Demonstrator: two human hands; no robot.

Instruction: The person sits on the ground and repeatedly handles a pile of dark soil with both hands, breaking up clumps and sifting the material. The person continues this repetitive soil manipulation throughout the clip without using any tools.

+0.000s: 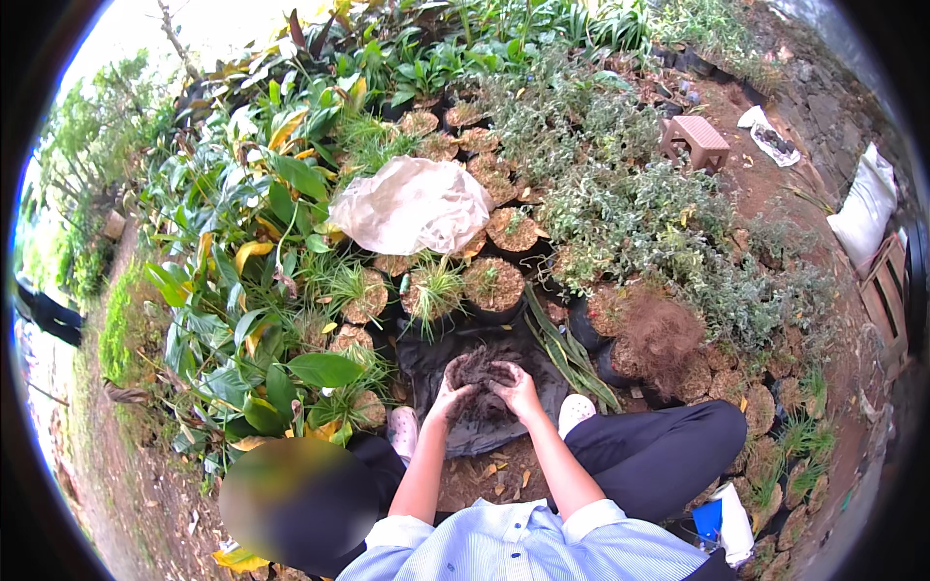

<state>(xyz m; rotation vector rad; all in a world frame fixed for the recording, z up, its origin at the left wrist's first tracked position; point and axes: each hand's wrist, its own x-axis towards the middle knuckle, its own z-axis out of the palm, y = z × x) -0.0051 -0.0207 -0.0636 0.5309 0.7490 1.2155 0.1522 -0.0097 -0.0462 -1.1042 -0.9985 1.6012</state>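
My left hand (pixel 456 388) and my right hand (pixel 514 388) face each other with curved fingers, cupped round a clump of dark, fibrous soil (pixel 482 374). More of the dark material lies beneath them on a black plastic sheet (pixel 465 439) spread on the ground between my feet. Long variegated leaves (pixel 570 348) lie along the sheet's right side. Potted plants with brown mulch on top, one of them a round black pot (pixel 494 285), stand just beyond the sheet. The palms and some fingertips are hidden by the soil.
A crumpled translucent plastic sheet (pixel 413 205) lies over pots ahead. A heap of reddish-brown fibre (pixel 661 338) rests on pots at right. Broad-leaved plants crowd the left. A brown plastic stool (pixel 695 141), a white sack (pixel 864 210) and a wooden crate (pixel 885 290) stand farther right. Another person (pixel 51 312) is at far left.
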